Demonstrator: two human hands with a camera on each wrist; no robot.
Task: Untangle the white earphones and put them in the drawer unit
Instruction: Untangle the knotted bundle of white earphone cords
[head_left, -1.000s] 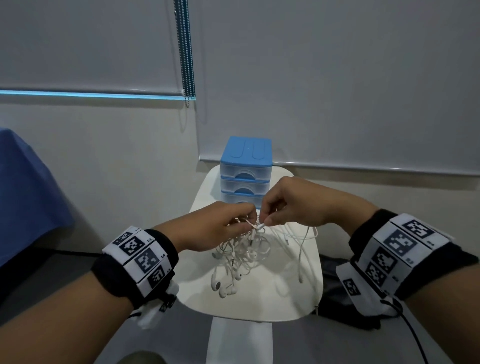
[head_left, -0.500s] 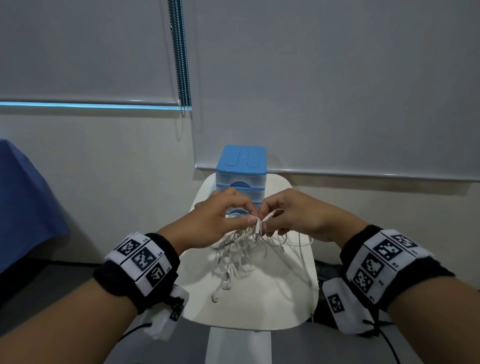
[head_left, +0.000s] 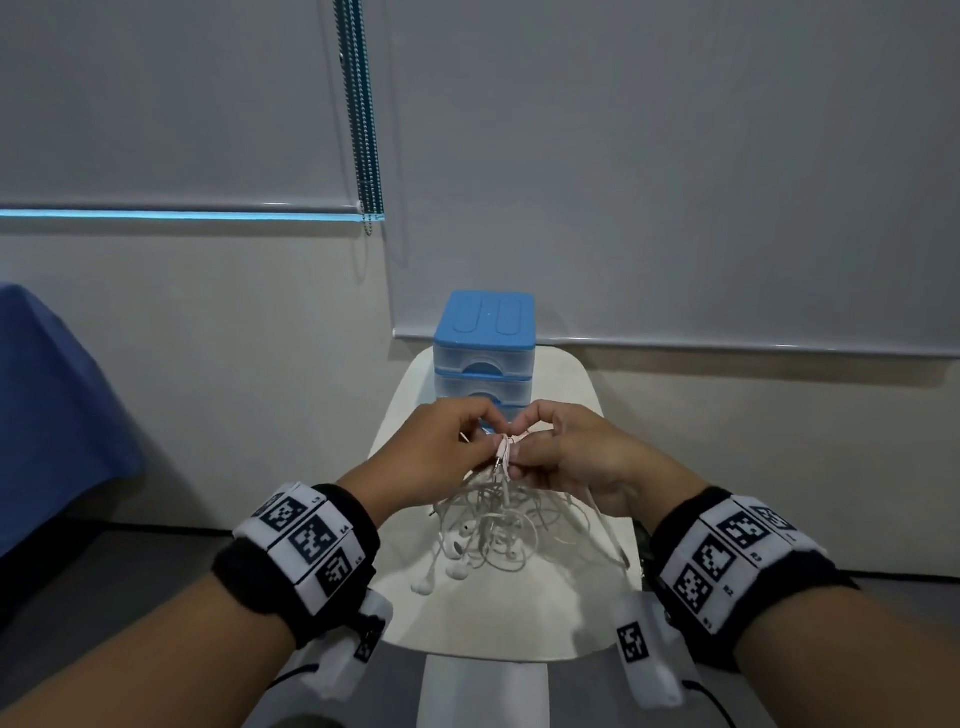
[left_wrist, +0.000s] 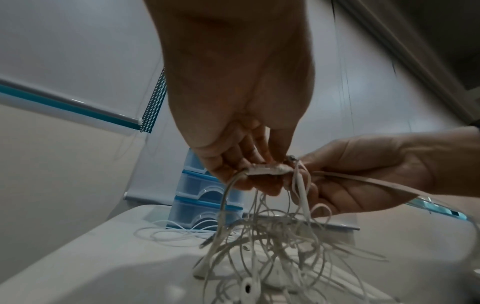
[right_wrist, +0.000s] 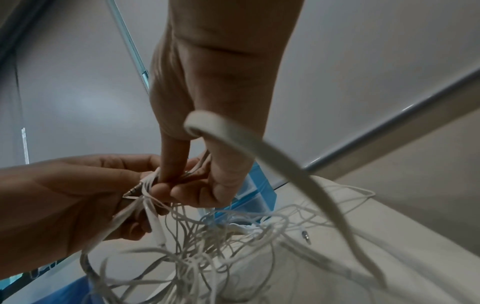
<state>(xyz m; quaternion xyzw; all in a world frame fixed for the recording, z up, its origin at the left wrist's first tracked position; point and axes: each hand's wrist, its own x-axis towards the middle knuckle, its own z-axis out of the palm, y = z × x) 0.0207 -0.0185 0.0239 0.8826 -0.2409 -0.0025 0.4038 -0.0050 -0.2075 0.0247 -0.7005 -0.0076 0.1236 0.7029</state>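
Currently both hands, left (head_left: 441, 447) and right (head_left: 566, 449), pinch the top of the earphones (head_left: 498, 525) knot, fingertips nearly touching. Tangle hangs down onto the tabletop (head_left: 519, 613). Drawer unit (head_left: 484, 358) sits just behind, drawers closed.

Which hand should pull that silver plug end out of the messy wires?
Probably the right hand. Its fingertips sit right beside the plug, while the left hand pinches the earphones bundle steady above the table.
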